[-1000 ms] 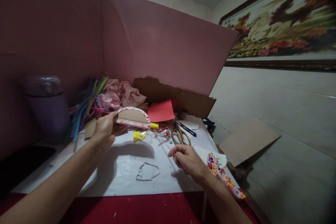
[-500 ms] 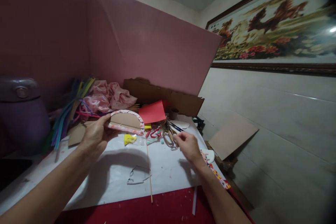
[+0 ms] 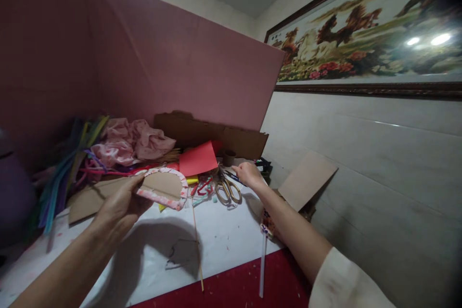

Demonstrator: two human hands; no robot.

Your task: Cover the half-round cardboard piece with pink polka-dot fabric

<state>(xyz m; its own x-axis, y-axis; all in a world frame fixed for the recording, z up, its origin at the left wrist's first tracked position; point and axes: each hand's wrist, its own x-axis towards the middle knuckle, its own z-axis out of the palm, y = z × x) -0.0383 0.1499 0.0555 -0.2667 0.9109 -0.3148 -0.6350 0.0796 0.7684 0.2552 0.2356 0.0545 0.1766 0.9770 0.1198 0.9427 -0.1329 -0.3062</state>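
My left hand (image 3: 122,207) grips the left end of a half-round cardboard piece (image 3: 162,185) whose edge is wrapped in pink-and-white patterned fabric. It is held up above the white table sheet, its bare brown face towards me. My right hand (image 3: 249,174) is stretched to the back right of the table, fingers curled and closed together. Whatever is in those fingers, if anything, is hidden. Just left of and below it lie gold-handled scissors (image 3: 228,192). A dark slim tool (image 3: 233,177) shows right by its fingertips.
Red paper (image 3: 198,159), crumpled pink fabric (image 3: 135,142) and coloured pipe cleaners (image 3: 65,178) lie along the back. A thin wooden stick (image 3: 198,250) and a translucent plastic stick (image 3: 263,264) lie in front. Cardboard (image 3: 306,180) leans at the right wall.
My right hand has moved farther back, away from beside the scissors' handles. My left hand keeps hold of the cardboard piece, slightly lower in view. The camera has turned right.
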